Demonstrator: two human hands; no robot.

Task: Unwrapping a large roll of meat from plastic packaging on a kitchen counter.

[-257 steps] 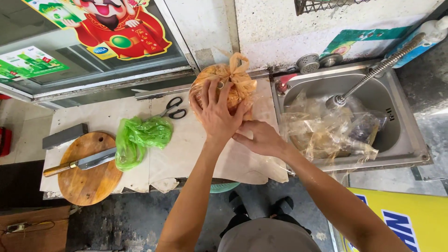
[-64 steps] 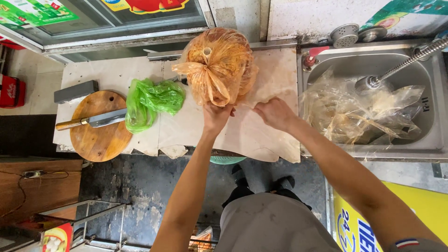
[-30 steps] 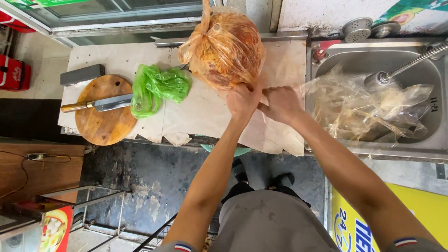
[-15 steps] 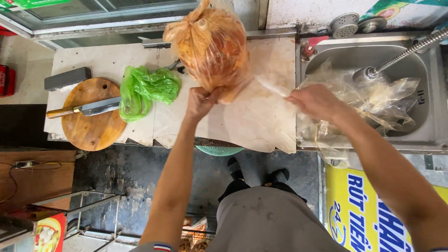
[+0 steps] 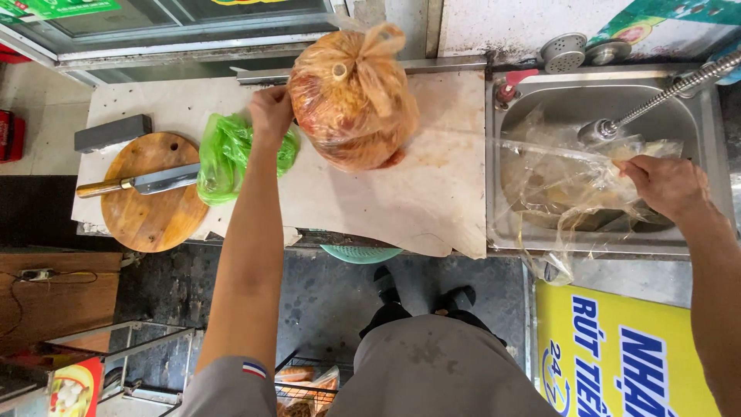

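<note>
— Where is each hand?
— The left hand (image 5: 272,113) is closed at the edge of the orange bag (image 5: 353,96) on the worktop (image 5: 432,201), probably to steady it. The right hand (image 5: 665,185) is over the sink (image 5: 698,116), fingers closed on clear plastic (image 5: 556,177).
— And the knife (image 5: 139,184)?
— It lies on the round board (image 5: 150,220), beside a green bag (image 5: 231,158).

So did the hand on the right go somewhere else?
Yes. The right hand went from the counter beside the orange bag over to the sink, where it now touches the clear plastic bags.
</note>
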